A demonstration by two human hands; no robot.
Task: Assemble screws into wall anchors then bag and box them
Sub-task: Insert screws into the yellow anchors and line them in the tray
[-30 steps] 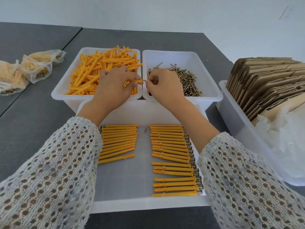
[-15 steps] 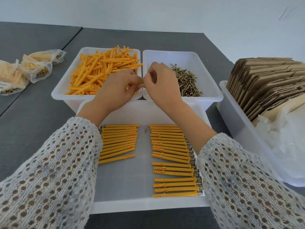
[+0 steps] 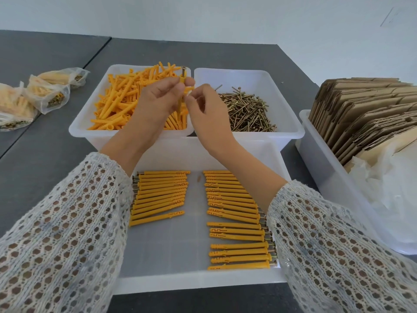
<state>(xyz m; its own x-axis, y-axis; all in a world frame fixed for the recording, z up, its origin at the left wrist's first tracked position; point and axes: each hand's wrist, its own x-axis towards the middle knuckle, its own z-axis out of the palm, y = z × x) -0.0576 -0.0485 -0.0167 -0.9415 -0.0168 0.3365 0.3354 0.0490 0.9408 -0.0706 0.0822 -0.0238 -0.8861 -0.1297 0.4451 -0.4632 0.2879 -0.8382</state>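
Observation:
My left hand [image 3: 158, 102] pinches an orange wall anchor [image 3: 182, 79] upright over the anchor bin, with a screw head [image 3: 183, 68] poking out of its top. Just right of it my right hand [image 3: 205, 111] hangs loosely curled, thumb tip next to the anchor, with nothing visibly held. Behind the hands are a white bin of loose orange anchors [image 3: 117, 102] and a white bin of brass screws [image 3: 246, 111]. In the flat white tray [image 3: 171, 249] near me lie two rows of assembled anchors, a left row [image 3: 160, 195] and a longer right row [image 3: 232, 213].
Filled plastic bags [image 3: 49, 91] lie on the grey table at the far left. A white bin [image 3: 327, 177] on the right holds folded cardboard boxes [image 3: 361, 114] and crumpled clear bags [image 3: 392, 190]. My sleeves cover the tray's near corners.
The anchor, held level between both hands before, now stands upright in my left hand with the screw seated in it. My right hand has come off the screw.

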